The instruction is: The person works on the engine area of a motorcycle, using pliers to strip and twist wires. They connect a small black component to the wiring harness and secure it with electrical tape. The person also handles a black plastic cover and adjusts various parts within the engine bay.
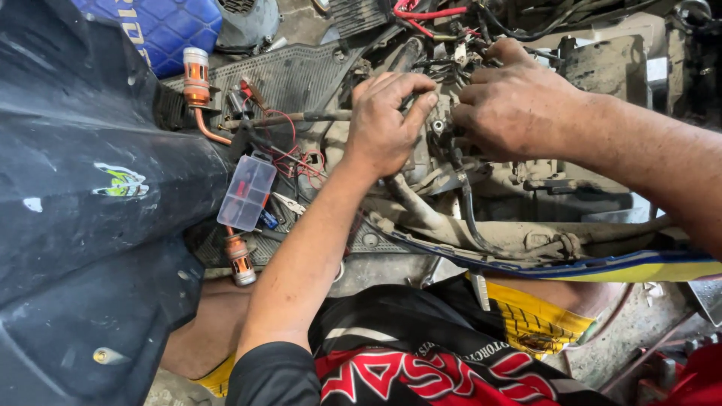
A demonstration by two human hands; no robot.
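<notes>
Here, in the head view, the left hand [387,120] pinches a thin black cable [416,96] above the grimy grey engine block [481,195], while the right hand [511,101] clenches around the tangled black wire bundle [451,64] just beside it. A small clear plastic box [247,192] lies well left.

Clear plastic parts box [247,192] beside red wires [295,154], orange-copper cylinder [196,75], blue quilted seat [162,26], black body panel [83,195].

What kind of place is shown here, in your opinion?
Probably a motorbike repair shop. Both hands, left and right, work in a dirty opened frame full of wires. A black body panel lies beside, with a small parts box.
</notes>
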